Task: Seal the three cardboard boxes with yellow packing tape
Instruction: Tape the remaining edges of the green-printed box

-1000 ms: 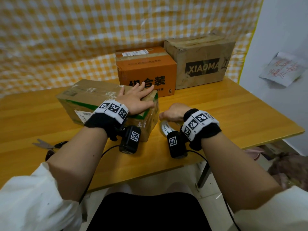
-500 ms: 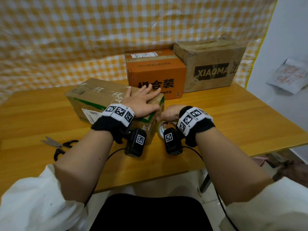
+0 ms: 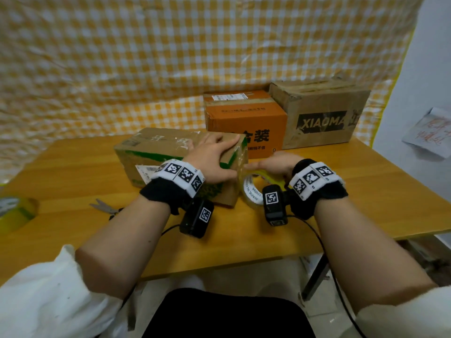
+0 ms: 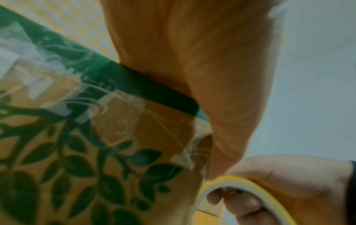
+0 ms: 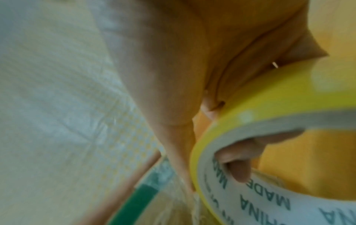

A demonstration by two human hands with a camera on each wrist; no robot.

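A low brown box with green leaf print (image 3: 170,152) lies on the table in front of me. My left hand (image 3: 214,156) presses flat on the right end of its top, fingers straight; the left wrist view shows the palm (image 4: 192,60) over the box's printed side (image 4: 77,152). My right hand (image 3: 275,164) grips the yellow tape roll (image 3: 253,191) upright against the box's right end, with fingertips (image 5: 240,159) inside the core (image 5: 269,106). A glossy strip of tape (image 3: 240,154) runs from the roll up that end. Behind stand an orange box (image 3: 244,118) and a brown XIAOMA box (image 3: 322,113).
Scissors (image 3: 105,208) lie on the wooden table (image 3: 73,181) left of my left forearm. A second tape roll (image 3: 14,211) sits at the table's far left edge. A checked yellow cloth hangs behind the boxes, and the table's front edge is close to my lap.
My right hand has turned the tape roll upright against the box's right end, so more of it shows. The left hand stays flat on the box top.
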